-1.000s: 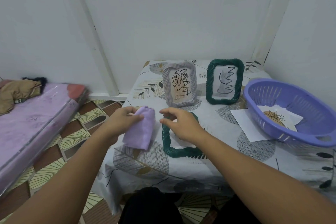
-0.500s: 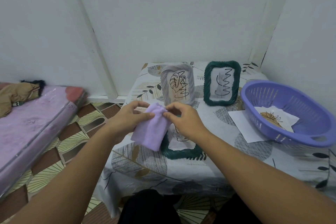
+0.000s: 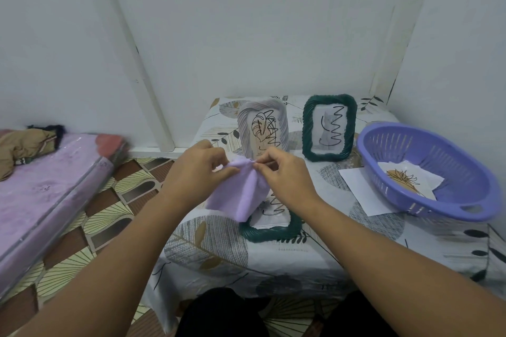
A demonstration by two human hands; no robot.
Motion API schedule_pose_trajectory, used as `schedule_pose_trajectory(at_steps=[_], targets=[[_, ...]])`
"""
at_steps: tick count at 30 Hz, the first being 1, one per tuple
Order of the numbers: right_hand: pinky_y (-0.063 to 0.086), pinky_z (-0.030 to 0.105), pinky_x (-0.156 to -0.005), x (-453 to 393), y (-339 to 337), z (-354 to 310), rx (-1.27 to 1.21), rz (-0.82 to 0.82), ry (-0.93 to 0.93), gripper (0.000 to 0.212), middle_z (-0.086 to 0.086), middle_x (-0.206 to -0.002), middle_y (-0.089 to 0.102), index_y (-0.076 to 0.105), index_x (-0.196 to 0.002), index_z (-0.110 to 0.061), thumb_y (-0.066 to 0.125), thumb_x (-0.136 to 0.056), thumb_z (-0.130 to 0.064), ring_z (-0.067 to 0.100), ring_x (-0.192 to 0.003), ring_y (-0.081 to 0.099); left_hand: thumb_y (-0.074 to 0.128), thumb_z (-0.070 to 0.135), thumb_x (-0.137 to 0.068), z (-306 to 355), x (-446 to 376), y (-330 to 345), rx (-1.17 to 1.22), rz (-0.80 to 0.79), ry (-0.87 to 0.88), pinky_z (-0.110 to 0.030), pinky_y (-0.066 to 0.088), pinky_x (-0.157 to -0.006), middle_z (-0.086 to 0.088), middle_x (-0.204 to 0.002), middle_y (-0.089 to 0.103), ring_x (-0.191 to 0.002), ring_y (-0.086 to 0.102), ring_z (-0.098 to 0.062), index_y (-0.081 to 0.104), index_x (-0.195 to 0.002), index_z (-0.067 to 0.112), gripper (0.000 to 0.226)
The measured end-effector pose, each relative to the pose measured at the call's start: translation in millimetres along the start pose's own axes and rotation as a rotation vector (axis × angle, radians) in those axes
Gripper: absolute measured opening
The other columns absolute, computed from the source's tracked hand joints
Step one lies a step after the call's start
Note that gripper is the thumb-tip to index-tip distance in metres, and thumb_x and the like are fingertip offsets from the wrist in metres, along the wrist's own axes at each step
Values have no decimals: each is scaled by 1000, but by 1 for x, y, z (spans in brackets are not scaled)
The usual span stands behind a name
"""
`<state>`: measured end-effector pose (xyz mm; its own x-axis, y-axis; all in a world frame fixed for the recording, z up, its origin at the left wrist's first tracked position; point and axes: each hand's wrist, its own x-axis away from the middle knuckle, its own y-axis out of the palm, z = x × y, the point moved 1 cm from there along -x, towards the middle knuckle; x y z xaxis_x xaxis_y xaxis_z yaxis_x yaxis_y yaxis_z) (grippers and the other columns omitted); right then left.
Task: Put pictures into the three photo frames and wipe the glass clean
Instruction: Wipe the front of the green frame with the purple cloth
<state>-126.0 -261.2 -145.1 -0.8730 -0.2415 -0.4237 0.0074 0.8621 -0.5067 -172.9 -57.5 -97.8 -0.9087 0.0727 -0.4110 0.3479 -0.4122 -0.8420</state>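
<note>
Both hands, the left hand (image 3: 195, 172) and right hand (image 3: 284, 175), pinch the top edge of a lilac cloth (image 3: 241, 194), held up over the worktop (image 3: 208, 249). The dark green frame (image 3: 269, 230) to be wiped lies flat directly beneath, its long axis running away from the person, slightly nearer the right hand.

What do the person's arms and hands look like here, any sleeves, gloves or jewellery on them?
Both arms are bare as far up as the view reaches, with no sleeve showing. The left hand and right hand wear no gloves, and no ring, watch or bracelet shows on the fingers or wrists.
</note>
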Motion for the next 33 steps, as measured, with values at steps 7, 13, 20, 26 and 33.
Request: schedule_pose_trajectory(at_steps=[7,13,20,26,33], targets=[[52,40,-85,0,-2,-4,11,25,-110,5,-8,-96,59,62,-94,-20,63,-98,-22,11,-93,58,78,34,-84,6,-4,-9,214,-119,27,-40,51,-85,11,-94,56,-93,57,-11,56,-77,28,23],[51,46,-81,-2,-4,-7,-16,9,-134,4,-11,-91,60,53,-96,-24,55,-99,-24,15,-90,59,77,37,-86,12,-7,-12,269,-66,-12,-35,40,-56,4,-61,49,-56,43,-9,49,-72,20,36],[52,47,-86,0,-5,6,174,-31,-161,5,-15,-90,56,50,-99,-31,54,-99,-27,8,-86,55,65,40,-95,2,-11,-20,147,-254,-72,-28,37,-60,12,-67,57,-60,49,-2,63,-83,32,14],[47,41,-97,0,-5,0,178,-142,-222,30,-9,-112,59,59,-122,-34,62,-93,-41,11,-106,55,62,29,-98,16,-7,-19,143,-131,-42,-19,35,-59,13,-70,60,-65,52,1,66,-89,29,11],[50,24,-88,-1,-7,-11,-107,-203,-98,4,-9,-93,68,66,-96,-18,67,-95,-22,8,-95,64,73,35,-90,24,-8,-24,237,-105,-11,-15,38,-60,11,-75,65,-68,53,-1,68,-81,27,13]])
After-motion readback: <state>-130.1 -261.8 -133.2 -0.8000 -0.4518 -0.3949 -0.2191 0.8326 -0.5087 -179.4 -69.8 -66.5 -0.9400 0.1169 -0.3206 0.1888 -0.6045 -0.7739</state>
